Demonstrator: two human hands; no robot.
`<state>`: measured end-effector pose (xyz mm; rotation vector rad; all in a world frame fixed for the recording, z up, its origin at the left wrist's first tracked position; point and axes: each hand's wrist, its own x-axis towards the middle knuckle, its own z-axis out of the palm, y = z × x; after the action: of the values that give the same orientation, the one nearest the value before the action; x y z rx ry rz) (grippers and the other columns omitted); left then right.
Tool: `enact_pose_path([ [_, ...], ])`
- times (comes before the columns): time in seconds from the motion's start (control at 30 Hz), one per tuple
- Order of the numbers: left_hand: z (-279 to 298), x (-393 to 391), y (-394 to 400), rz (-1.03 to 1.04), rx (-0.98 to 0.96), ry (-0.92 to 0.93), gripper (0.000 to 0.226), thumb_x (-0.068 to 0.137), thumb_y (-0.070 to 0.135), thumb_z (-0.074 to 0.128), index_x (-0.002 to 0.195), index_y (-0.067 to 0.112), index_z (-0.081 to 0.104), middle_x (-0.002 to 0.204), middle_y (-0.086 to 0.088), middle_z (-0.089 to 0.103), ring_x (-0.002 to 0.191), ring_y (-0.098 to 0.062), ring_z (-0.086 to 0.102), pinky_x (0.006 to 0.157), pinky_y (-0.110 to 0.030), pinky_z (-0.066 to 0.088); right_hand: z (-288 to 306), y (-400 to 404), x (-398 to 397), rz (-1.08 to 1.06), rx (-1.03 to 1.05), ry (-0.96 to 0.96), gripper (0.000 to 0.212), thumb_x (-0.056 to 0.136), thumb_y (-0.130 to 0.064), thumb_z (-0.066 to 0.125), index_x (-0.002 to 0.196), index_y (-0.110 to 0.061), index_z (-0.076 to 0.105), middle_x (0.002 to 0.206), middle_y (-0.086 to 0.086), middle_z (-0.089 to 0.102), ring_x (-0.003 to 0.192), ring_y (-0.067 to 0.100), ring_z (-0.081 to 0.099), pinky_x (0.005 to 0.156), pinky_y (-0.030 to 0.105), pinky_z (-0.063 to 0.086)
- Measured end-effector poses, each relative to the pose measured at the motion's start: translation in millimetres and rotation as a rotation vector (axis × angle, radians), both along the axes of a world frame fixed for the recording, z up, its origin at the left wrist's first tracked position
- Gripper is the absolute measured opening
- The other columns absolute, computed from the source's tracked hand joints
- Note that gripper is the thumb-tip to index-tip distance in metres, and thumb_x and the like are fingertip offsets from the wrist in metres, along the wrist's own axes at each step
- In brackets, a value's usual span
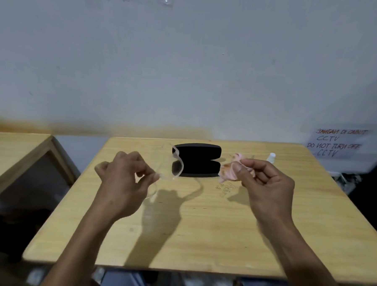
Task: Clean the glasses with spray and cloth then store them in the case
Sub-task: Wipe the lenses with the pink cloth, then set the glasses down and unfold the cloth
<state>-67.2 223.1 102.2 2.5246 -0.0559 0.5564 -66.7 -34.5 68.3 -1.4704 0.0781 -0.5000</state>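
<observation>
A wooden tabletop (200, 231) fills the lower frame. At its far centre lies a black case (196, 159), opened. Left of centre, the left hand (124, 183) pinches clear-framed glasses (171, 166) above the surface. Right of centre, the right hand (266, 186) grips a crumpled pink cloth (229, 170). A small white spray bottle (271, 157) peeks out behind.

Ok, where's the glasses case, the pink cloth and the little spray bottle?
glasses case (201, 152), head view, on its black upper half.
pink cloth (227, 171), head view, on the bunched part left of the right hand's thumb.
spray bottle (271, 157), head view, on its white top.
</observation>
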Motion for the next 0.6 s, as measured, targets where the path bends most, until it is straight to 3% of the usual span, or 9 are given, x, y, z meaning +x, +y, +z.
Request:
enact_pose_path([
  [0.1,-16.9,-10.1,12.6,-0.078,0.260,0.043,0.014,0.085,0.035,0.070,0.072,0.029,0.073,0.077,0.017,0.053,0.087,-0.006,0.040,0.083,-0.033,0.014,-4.9,-4.1,-5.1,-0.009,0.003,0.009,0.012,0.079,-0.015,0.084,0.088,-0.019,0.077,0.086,0.003,0.080,0.083,0.016,0.074,0.079,0.036,0.058],
  [0.27,-46.6,-17.9,16.2,-0.125,0.436,0.131,0.016,0.091,0.037,0.062,0.090,0.028,0.076,0.084,0.018,0.050,0.097,-0.004,0.036,0.090,-0.033,0.012,-11.9,-6.4,-14.0,-0.011,0.009,0.038,0.012,0.080,-0.014,0.083,0.088,-0.018,0.077,0.088,0.003,0.080,0.083,0.015,0.074,0.079,0.033,0.056],
  [0.37,-58.9,-17.0,12.9,-0.120,0.488,0.167,0.019,0.094,0.035,0.058,0.096,0.026,0.075,0.090,0.016,0.051,0.102,-0.006,0.037,0.095,-0.036,0.012,-14.8,-5.7,-20.0,-0.008,0.026,0.059,0.012,0.080,-0.012,0.082,0.091,-0.014,0.077,0.089,0.003,0.080,0.084,0.013,0.075,0.078,0.031,0.056],
  [0.6,-65.7,-13.0,14.6,-0.100,0.473,0.136,0.017,0.090,0.036,0.064,0.095,0.028,0.078,0.088,0.015,0.053,0.097,-0.007,0.038,0.092,-0.037,0.015,-22.1,-2.0,-28.6,0.011,0.114,0.118,0.012,0.081,-0.008,0.080,0.092,-0.012,0.075,0.082,-0.003,0.081,0.078,0.005,0.075,0.078,0.030,0.057],
])
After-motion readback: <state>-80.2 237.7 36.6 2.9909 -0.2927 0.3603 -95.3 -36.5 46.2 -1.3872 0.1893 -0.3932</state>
